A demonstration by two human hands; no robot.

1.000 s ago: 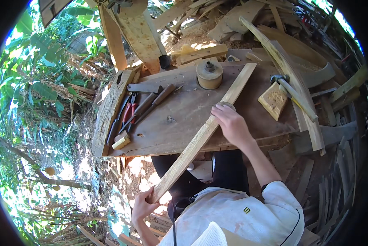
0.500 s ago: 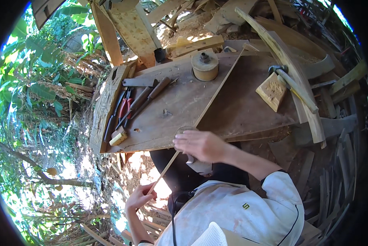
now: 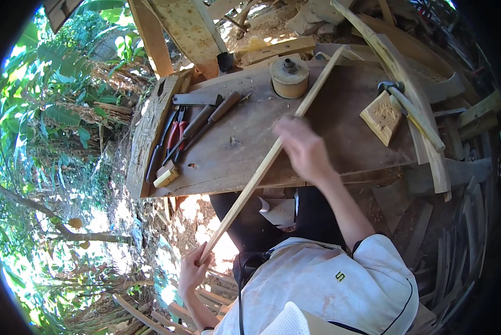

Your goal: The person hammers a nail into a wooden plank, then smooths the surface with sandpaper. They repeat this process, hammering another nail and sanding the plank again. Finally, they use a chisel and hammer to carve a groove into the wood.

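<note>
My left hand [image 3: 192, 269] is closed round the near end of a long, thin wooden strip [image 3: 255, 178]. The strip slants away to the right across the workbench [image 3: 217, 145], its far end beyond the bench's back edge. Partway along it, my right hand [image 3: 306, 151] is at the strip's right side, over the bench. Motion smears its fingers, so I cannot make out their grip or anything under them. A round wooden block [image 3: 290, 84] with a dark metal piece on top stands left of the strip's far part.
On the bench's left lie red-handled pliers [image 3: 176, 133], wooden-handled tools [image 3: 210, 120] and a small wood block [image 3: 165, 177]. At right, a hammer [image 3: 409, 105] rests by a pale wooden block [image 3: 382, 117] and a long curved timber [image 3: 398, 70]. Wood offcuts [image 3: 463, 229] pile up beyond.
My right hand has moved away from me along the strip, and the round piece seen under its fingers no longer shows. The strip now shows a broader face. My left hand still grips its near end.
</note>
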